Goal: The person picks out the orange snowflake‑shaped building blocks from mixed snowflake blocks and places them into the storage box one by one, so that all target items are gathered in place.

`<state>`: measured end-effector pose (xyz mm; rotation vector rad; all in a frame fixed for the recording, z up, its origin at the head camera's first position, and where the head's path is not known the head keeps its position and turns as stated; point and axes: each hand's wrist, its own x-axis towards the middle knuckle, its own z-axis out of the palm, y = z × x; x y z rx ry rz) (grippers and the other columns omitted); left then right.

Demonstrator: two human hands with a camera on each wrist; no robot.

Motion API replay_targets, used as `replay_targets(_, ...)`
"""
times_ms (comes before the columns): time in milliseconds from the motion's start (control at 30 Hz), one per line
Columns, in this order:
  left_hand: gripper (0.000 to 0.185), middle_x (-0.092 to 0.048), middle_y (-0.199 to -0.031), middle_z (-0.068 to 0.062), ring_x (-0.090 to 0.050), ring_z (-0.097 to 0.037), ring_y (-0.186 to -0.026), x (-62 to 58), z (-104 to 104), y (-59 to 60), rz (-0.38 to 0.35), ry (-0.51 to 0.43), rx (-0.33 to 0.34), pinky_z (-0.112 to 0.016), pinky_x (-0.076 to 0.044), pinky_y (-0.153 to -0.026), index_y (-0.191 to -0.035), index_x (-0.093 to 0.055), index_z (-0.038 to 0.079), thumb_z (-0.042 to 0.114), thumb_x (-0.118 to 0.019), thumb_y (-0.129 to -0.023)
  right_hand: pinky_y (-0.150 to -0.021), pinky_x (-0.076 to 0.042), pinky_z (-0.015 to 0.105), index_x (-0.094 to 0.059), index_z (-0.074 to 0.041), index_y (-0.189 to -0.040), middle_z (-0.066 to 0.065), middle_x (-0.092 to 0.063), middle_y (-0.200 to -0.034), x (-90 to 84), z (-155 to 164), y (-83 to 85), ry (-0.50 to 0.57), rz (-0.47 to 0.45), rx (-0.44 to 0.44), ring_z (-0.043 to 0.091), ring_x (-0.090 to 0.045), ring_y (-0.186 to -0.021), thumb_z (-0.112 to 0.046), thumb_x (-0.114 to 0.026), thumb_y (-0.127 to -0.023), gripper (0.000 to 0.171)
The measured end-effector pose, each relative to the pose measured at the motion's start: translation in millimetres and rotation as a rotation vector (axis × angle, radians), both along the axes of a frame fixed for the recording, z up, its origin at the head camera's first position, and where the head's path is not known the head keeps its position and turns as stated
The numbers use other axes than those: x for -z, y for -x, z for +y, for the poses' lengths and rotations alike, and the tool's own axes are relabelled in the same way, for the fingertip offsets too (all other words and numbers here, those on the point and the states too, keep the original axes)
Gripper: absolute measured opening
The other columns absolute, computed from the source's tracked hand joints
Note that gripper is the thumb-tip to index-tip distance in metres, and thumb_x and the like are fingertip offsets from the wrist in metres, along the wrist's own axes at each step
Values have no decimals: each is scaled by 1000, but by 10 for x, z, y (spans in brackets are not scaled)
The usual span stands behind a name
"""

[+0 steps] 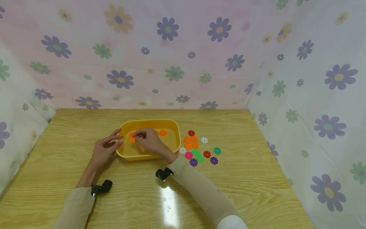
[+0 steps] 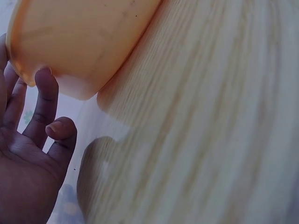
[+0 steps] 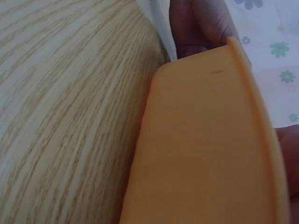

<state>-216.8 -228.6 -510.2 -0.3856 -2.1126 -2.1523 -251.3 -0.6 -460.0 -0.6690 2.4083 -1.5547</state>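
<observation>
A yellow plastic basin [image 1: 147, 157] stands on the table with a few orange notched flower discs inside. My right hand [image 1: 150, 140] reaches over its near wall, thumb and fingertips pinching an orange flower disc [image 1: 131, 137] near the left end. More orange discs [image 1: 163, 133] lie further right in the basin, partly behind the hand. My left hand [image 1: 105, 149] is at the basin's left end, its loosely bent fingers right at the rim. From the left wrist, the fingers [image 2: 46, 93] show beside the basin's outer wall [image 2: 88, 42]. The right wrist view shows mostly the basin's side [image 3: 205, 130].
Right of the basin, several flower discs lie flat: joined orange ones [image 1: 191, 143], green ones [image 1: 197, 156], red [image 1: 207, 154], purple [image 1: 214, 160], pink [image 1: 188, 155], white [image 1: 204, 140] and teal [image 1: 217, 150]. A flower-printed cloth [image 1: 174, 57] hangs behind the wooden table [image 1: 137, 197].
</observation>
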Motion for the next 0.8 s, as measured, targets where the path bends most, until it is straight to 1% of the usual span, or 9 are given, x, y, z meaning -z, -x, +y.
replay_targets(67,27,-59,-145,10,-63,1,-120,3,4,4,7,2,1,-14,-53,-84,-121,-65,-16,-3,-64,-98,-74,-49,18,-76,-5,-109,5,-75,-108,24,-30,22,-43,13,-10,9,-60,-80,-7,-61,-100,18)
replay_targets(133,28,-59,-145,7,-62,1,-122,5,10,8,11,-2,4,-15,-53,-87,-121,-63,-18,-3,-64,-98,-75,-49,17,-76,-4,-110,5,-74,-108,52,-50,38,-90,16,-12,8,-61,-83,-7,-61,-100,18)
replay_targets(300,29,-59,-146,6,-61,1,-123,7,15,16,10,5,8,-15,-53,-86,-121,-63,-19,-2,-64,-98,-75,-50,19,-75,-5,-113,7,-73,-108,95,-68,65,-186,-11,-18,12,-64,-89,-6,-61,-99,20)
replay_targets(367,29,-58,-147,6,-61,1,-123,8,13,17,9,6,8,-14,-53,-86,-121,-63,-19,-2,-64,-98,-76,-50,20,-75,-6,-113,7,-73,-110,107,-74,81,-226,-23,-38,13,-64,-91,-6,-61,-99,20)
replay_targets(500,29,-58,-147,5,-58,2,-126,8,11,19,14,14,7,-14,-52,-87,-120,-61,-21,-2,-64,-98,-79,-50,20,-75,-7,-116,5,-72,-116,139,-92,110,-311,-43,-94,12,-64,-94,-8,-62,-99,21)
replay_targets(600,30,-58,-146,6,-58,2,-126,5,14,17,13,16,7,-14,-52,-87,-121,-61,-21,-2,-64,-98,-78,-50,20,-75,-7,-116,6,-72,-114,154,-108,121,-329,-53,-116,12,-64,-91,-10,-64,-99,20)
replay_targets(800,32,-58,-146,10,-63,2,-120,-18,4,-5,0,11,17,-14,-53,-86,-122,-59,-22,-1,-64,-98,-73,-49,19,-76,-5,-114,6,-72,-109,157,-141,124,-312,-67,-121,9,-63,-82,-12,-68,-98,19)
